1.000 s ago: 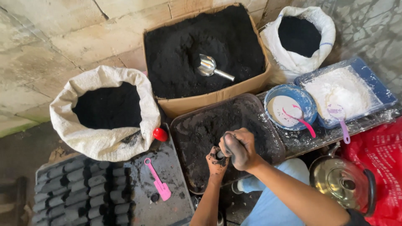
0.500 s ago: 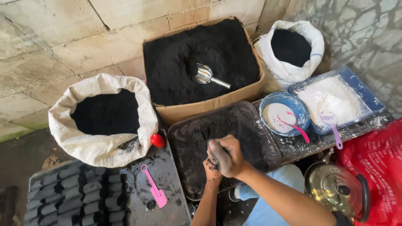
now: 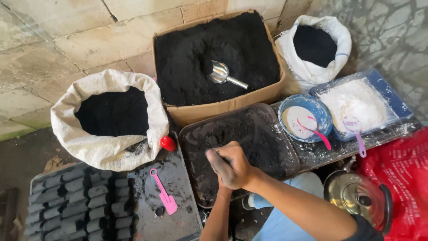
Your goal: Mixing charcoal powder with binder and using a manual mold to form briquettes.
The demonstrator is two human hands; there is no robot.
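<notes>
Right hand grips an upright dark mould.

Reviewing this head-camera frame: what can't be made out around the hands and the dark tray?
- Left hand: hidden in the head view beneath the right hand; only its forearm shows.
- What the hands hold: covered by the right hand's fingers; cannot tell.
- Tray near edge: covered by both arms.
- Rows of black moulded blocks: cut off by the bottom edge.
- Kettle: partly behind the right arm.
</notes>
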